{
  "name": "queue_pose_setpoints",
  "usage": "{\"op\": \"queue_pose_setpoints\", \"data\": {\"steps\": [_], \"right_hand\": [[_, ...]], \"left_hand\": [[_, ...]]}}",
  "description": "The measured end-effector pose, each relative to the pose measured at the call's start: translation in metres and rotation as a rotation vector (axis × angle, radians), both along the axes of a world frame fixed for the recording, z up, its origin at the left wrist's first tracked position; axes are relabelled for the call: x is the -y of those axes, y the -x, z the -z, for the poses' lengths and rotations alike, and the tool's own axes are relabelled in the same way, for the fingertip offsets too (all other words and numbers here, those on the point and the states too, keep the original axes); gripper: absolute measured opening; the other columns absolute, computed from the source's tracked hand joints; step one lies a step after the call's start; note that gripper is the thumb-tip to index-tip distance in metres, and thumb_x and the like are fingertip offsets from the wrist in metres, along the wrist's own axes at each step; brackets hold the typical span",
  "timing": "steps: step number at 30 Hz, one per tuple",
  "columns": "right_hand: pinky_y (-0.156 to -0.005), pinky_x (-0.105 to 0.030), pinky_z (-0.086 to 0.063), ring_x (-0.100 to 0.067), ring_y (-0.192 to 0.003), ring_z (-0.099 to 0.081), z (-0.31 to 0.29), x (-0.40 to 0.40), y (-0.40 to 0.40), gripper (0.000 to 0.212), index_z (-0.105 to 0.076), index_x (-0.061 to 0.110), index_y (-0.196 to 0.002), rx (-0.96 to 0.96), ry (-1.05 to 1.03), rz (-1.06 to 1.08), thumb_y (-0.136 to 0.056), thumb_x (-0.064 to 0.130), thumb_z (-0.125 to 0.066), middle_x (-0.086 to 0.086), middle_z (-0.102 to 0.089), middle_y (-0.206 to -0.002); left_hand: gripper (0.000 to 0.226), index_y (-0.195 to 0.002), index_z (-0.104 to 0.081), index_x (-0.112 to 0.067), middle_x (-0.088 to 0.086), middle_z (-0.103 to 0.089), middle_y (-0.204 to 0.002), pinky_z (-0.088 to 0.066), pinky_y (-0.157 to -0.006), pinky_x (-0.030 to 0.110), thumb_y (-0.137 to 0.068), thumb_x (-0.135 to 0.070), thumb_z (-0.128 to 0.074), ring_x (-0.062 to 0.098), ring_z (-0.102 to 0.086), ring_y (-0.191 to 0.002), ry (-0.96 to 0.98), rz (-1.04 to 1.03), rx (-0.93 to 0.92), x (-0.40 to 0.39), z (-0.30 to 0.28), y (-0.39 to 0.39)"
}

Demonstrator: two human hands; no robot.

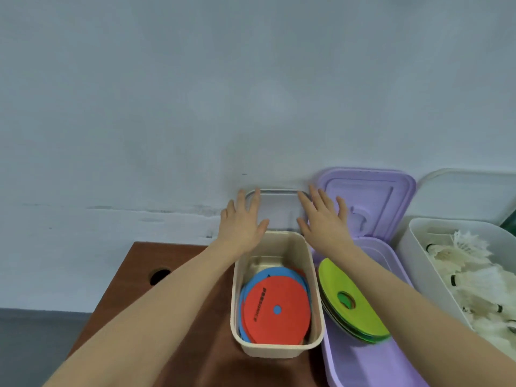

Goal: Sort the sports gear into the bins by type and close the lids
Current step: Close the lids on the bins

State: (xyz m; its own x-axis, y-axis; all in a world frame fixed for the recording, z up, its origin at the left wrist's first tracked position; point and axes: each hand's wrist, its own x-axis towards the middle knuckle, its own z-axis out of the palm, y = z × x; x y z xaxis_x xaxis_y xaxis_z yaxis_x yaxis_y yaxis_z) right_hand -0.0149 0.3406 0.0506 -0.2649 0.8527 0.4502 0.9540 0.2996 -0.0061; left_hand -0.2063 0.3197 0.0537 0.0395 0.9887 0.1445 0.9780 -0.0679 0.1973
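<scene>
Left hand (242, 219) and right hand (324, 219), fingers straight and spread, touching upright clear lid (279, 210) behind beige bin (317, 275). Red and blue discs (276, 311) lying inside bin.

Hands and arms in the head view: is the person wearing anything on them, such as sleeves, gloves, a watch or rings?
Nothing worn shows. Both forearms are bare as far as the picture's lower edge, with no sleeve cuffs in view. The left hand and right hand have no gloves, and no watch, bracelet or rings can be seen on the wrists or fingers.
</scene>
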Motion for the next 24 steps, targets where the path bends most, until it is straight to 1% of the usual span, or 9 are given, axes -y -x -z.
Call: {"op": "queue_pose_setpoints", "data": {"steps": [2,5,7,9,11,14,17,20,24], "right_hand": [[-0.104,-0.049,-0.015,-0.031,-0.122,-0.051,0.005,-0.007,0.003,0.065,-0.054,0.012,-0.128,0.091,-0.022,0.017,-0.068,0.03,-0.073,-0.014,-0.053,-0.132],[-0.11,-0.05,-0.005,-0.034,-0.127,-0.045,0.018,-0.011,0.007,0.072,-0.051,0.008,-0.13,0.173,-0.055,0.059,-0.066,0.031,-0.076,-0.014,-0.054,-0.132],[-0.108,-0.05,-0.011,-0.034,-0.126,-0.045,0.022,-0.013,0.009,0.072,-0.049,0.008,-0.131,0.175,-0.073,0.076,-0.067,0.03,-0.075,-0.014,-0.054,-0.131],[-0.096,-0.046,-0.024,-0.032,-0.117,-0.048,0.022,-0.015,0.012,0.071,-0.049,0.011,-0.131,0.153,-0.088,0.091,-0.067,0.027,-0.074,-0.011,-0.056,-0.128],[-0.084,-0.042,-0.029,-0.03,-0.102,-0.05,0.022,-0.018,0.015,0.07,-0.05,0.012,-0.13,0.113,-0.093,0.086,-0.065,0.023,-0.074,-0.01,-0.057,-0.126],[-0.077,-0.041,-0.04,-0.033,-0.092,-0.055,0.024,-0.02,0.021,0.069,-0.051,0.013,-0.13,-0.033,-0.091,0.075,-0.066,0.019,-0.075,-0.011,-0.057,-0.124],[-0.081,-0.044,-0.04,-0.036,-0.099,-0.053,0.027,-0.02,0.025,0.061,-0.05,0.013,-0.13,-0.144,-0.072,0.059,-0.071,0.017,-0.067,-0.009,-0.054,-0.128],[-0.091,-0.044,-0.03,-0.034,-0.113,-0.041,0.029,-0.021,0.026,0.057,-0.046,0.014,-0.134,-0.252,-0.024,0.032,-0.077,0.021,-0.051,-0.005,-0.047,-0.138],[-0.099,-0.044,-0.026,-0.03,-0.125,-0.035,0.03,-0.025,0.037,0.059,-0.043,0.017,-0.138,-0.388,0.01,-0.053,-0.079,0.02,-0.047,-0.005,-0.04,-0.143]], "left_hand": [[0.072,-0.148,0.008,-0.023,0.02,-0.001,-0.154,-0.024,-0.107,0.049,-0.096,-0.049,-0.032,0.042,-0.023,-0.133,0.009,-0.016,0.04,-0.007,0.006,0.001],[0.07,-0.148,0.008,-0.023,0.022,-0.011,-0.15,-0.032,-0.103,0.047,-0.096,-0.048,-0.031,0.04,-0.036,-0.126,0.02,-0.034,0.144,-0.012,0.016,0.004],[0.068,-0.148,0.008,-0.024,0.021,-0.018,-0.147,-0.038,-0.099,0.045,-0.097,-0.045,-0.032,0.038,-0.045,-0.119,0.039,-0.005,0.253,-0.013,0.02,0.007],[0.067,-0.148,0.009,-0.027,0.019,-0.019,-0.147,-0.041,-0.096,0.042,-0.098,-0.043,-0.033,0.035,-0.051,-0.114,0.054,0.048,0.375,-0.016,0.021,0.012],[0.065,-0.148,0.007,-0.027,0.017,-0.02,-0.148,-0.041,-0.097,0.036,-0.099,-0.039,-0.034,0.032,-0.052,-0.114,0.06,0.081,0.472,-0.019,0.022,0.013],[0.058,-0.149,-0.003,-0.027,0.015,-0.031,-0.142,-0.038,-0.092,0.029,-0.1,-0.031,-0.034,0.028,-0.052,-0.112,0.001,0.075,0.561,-0.022,0.025,0.014],[0.053,-0.149,-0.011,-0.029,0.013,-0.042,-0.133,-0.039,-0.089,0.03,-0.101,-0.027,-0.034,0.025,-0.053,-0.107,-0.076,0.04,0.609,-0.024,0.029,0.016],[0.054,-0.149,-0.009,-0.03,0.011,-0.04,-0.135,-0.038,-0.087,0.026,-0.1,-0.028,-0.034,0.024,-0.052,-0.108,-0.077,0.048,0.614,-0.023,0.032,0.018],[0.052,-0.148,-0.012,-0.032,0.009,-0.045,-0.126,-0.038,-0.083,0.023,-0.101,-0.027,-0.033,0.016,-0.052,-0.097,-0.104,0.012,0.663,-0.02,0.034,0.028]]}}
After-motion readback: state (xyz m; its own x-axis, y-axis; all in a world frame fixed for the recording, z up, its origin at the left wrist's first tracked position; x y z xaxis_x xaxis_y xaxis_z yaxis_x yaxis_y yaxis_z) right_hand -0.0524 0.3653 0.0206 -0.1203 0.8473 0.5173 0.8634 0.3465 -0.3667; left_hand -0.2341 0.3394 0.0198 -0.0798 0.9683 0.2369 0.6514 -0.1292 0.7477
